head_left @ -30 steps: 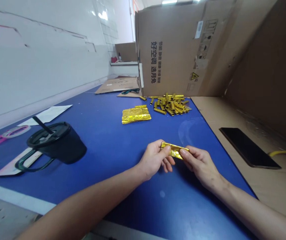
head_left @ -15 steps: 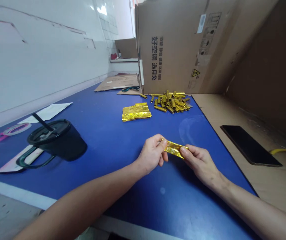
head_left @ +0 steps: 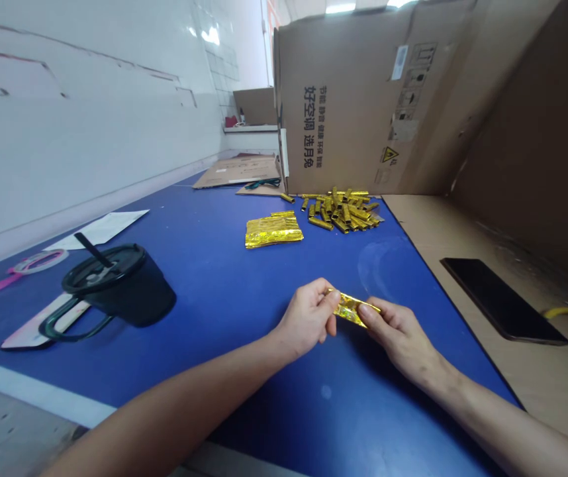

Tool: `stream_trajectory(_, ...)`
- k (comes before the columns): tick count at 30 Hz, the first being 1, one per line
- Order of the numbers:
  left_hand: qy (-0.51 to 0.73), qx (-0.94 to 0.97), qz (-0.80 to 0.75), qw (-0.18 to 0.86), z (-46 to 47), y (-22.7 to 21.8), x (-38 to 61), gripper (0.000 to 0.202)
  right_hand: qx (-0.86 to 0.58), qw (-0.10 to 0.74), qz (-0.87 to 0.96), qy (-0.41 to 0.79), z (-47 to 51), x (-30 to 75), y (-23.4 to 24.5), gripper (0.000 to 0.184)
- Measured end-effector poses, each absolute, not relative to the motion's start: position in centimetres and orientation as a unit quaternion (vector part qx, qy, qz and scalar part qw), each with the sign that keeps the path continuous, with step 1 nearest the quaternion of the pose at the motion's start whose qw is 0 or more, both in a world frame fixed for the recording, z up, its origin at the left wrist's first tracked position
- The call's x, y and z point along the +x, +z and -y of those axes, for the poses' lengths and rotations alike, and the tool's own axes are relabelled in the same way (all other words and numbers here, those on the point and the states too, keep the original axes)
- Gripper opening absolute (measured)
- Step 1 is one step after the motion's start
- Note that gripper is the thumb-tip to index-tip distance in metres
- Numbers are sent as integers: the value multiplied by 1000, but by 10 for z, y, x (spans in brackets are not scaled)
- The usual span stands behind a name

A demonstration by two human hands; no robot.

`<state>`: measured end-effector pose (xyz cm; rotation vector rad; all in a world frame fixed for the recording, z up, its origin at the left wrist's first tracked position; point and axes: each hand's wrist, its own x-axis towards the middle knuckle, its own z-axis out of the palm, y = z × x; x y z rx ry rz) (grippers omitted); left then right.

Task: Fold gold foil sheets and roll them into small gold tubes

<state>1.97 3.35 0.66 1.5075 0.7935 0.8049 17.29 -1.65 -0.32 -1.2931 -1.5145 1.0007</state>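
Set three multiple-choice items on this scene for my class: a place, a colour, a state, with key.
1. Where is the black phone? A on the blue surface; B on the brown cardboard; C on the white paper.
2. What colour is the foil strip between the left hand and right hand? A silver; B green; C gold.
3. What state is the black tumbler in? A lidded, straw through; B lid off; C upside down.

1 B: it rests on cardboard.
2 C: the foil shines gold.
3 A: the lid sits on top.
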Motion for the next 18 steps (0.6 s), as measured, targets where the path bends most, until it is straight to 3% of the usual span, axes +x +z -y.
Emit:
stream_trajectory(10,340,617,-328,629,-29,0,25,20,-509,409,631,419,16,173,-5,37)
stream_trajectory(18,318,592,-304,675,-35,3,23,33,-512,418,613,433,12,176,-4,38)
